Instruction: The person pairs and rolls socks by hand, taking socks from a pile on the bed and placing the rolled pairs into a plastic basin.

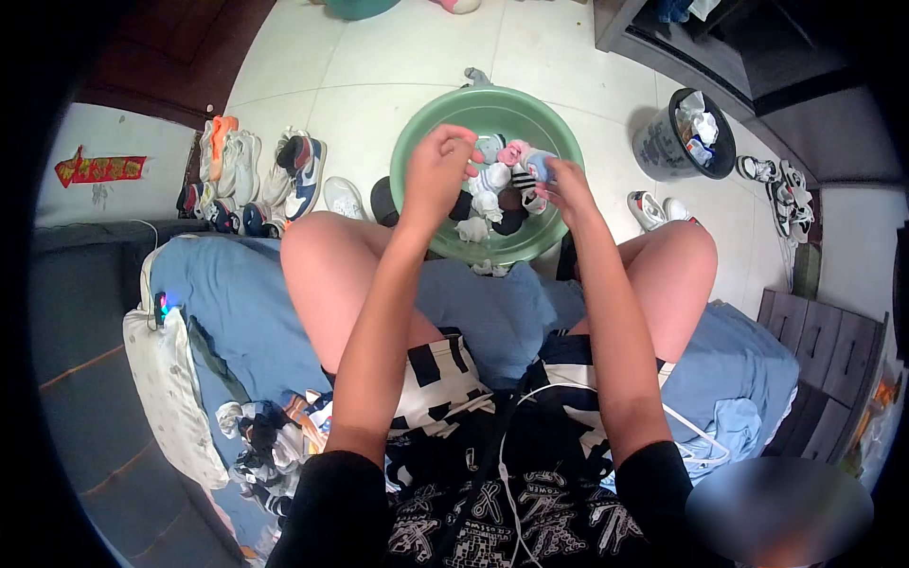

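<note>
Pale floor tiles point(369, 57) spread out beyond the bed point(237, 284), and black corners cut off the round view of the room. On the floor by the bed's edge sits a green basin point(557, 123), with balled and loose socks point(488, 180) heaped inside: white, black, pink, striped. Some lie beneath others, so their number can't be made out. The left hand point(438, 172) is over the basin's left side, its fingers loosely bent and a little apart; no item shows in them, though the palm is hidden. At the right side, the right hand point(571, 191) has its fingers half curled beside a light blue bundle point(539, 166), probably a sock; whether they grip it or merely touch it, I can't tell. One grey piece point(476, 76) lies outside the far rim. Beside the left forearm, which partly covers it, a tangled pile point(270, 440) rests on the bed. A blurred oval hides the lower right.
</note>
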{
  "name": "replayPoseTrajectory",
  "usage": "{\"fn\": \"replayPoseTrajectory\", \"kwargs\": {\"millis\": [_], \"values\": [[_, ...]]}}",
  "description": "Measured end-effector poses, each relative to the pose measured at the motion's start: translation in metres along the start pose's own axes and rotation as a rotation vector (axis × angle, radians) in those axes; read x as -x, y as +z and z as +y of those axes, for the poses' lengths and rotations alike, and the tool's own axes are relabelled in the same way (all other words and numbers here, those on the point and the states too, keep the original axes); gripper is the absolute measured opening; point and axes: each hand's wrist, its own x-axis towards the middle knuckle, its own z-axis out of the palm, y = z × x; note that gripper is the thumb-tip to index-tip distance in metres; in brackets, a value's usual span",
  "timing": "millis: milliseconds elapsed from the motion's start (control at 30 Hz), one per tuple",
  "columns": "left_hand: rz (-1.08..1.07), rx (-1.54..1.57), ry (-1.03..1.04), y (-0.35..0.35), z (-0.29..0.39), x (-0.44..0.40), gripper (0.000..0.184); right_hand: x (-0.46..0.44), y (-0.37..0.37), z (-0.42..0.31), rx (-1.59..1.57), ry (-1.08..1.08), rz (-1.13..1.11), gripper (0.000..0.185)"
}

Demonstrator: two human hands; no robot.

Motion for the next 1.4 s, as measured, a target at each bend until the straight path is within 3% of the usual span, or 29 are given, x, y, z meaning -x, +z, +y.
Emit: {"fn": "replayPoseTrajectory", "kwargs": {"millis": [167, 267, 367, 433, 533, 667, 733, 800, 900, 967, 1000, 1067, 1100, 1200, 1267, 1333, 1400], "values": [[-0.032, 0.021, -0.017, -0.003, 0.007, 0.001, 0.020, 0.009, 0.000, -0.012, -0.024, -0.096, 0.091, 0.035], [0.015, 0.118, 0.015, -0.005, 0.022, 0.008, 0.019, 0.030, 0.010, -0.033, 0.010, -0.174, -0.093, 0.038], [0.041, 0.072, 0.222, -0.032, 0.056, 0.044, 0.017, 0.062, 0.020, -0.053, 0.069, -0.211, -0.110, 0.045], [0.186, -0.027, 0.177, -0.056, 0.080, 0.090, 0.015, 0.067, 0.014, -0.052, 0.060, -0.267, -0.151, 0.044], [0.488, -0.393, 0.321, -0.107, 0.072, 0.164, 0.015, 0.073, 0.003, -0.054, 0.067, -0.276, -0.193, 0.039], [0.770, -0.640, -0.059, -0.208, 0.020, 0.252, 0.017, 0.085, 0.005, -0.058, 0.096, -0.229, -0.217, 0.035], [0.963, -0.945, -0.170, -0.274, -0.009, 0.311, 0.023, 0.094, 0.006, -0.050, 0.084, -0.245, -0.240, 0.036], [1.118, -1.065, -0.446, -0.326, -0.019, 0.364, 0.025, 0.091, 0.005, -0.048, 0.088, -0.228, -0.228, 0.038], [1.199, -1.229, -0.426, -0.407, -0.060, 0.443, 0.039, 0.088, 0.008, -0.041, 0.130, -0.253, -0.225, 0.038], [1.424, -1.338, -0.554, -0.450, -0.088, 0.471, 0.059, 0.083, 0.010, -0.038, 0.157, -0.221, -0.266, 0.037], [1.443, -1.325, -0.538, -0.460, -0.089, 0.470, 0.059, 0.081, 0.015, -0.038, 0.152, -0.242, -0.275, 0.037], [1.429, -0.660, -0.703, -0.472, -0.093, 0.469, 0.084, 0.078, 0.008, -0.031, 0.216, -0.206, -0.249, 0.035], [1.382, -0.852, -0.705, -0.510, -0.134, 0.484, 0.091, 0.080, 0.008, -0.031, 0.221, -0.212, -0.250, 0.034], [1.297, -1.030, -0.842, -0.515, -0.145, 0.480, 0.088, 0.090, 0.009, -0.032, 0.266, -0.255, -0.268, 0.034], [1.331, -1.063, -0.872, -0.557, -0.205, 0.506, 0.082, 0.093, 0.008, -0.034, 0.276, -0.258, -0.263, 0.034], [1.349, -1.109, -0.887, -0.581, -0.219, 0.508, 0.077, 0.096, 0.002, -0.037, 0.273, -0.259, -0.238, 0.034], [1.593, -0.903, -0.802, -0.581, -0.213, 0.504, 0.067, 0.099, -0.001, -0.042, 0.218, -0.283, -0.258, 0.033]]}}
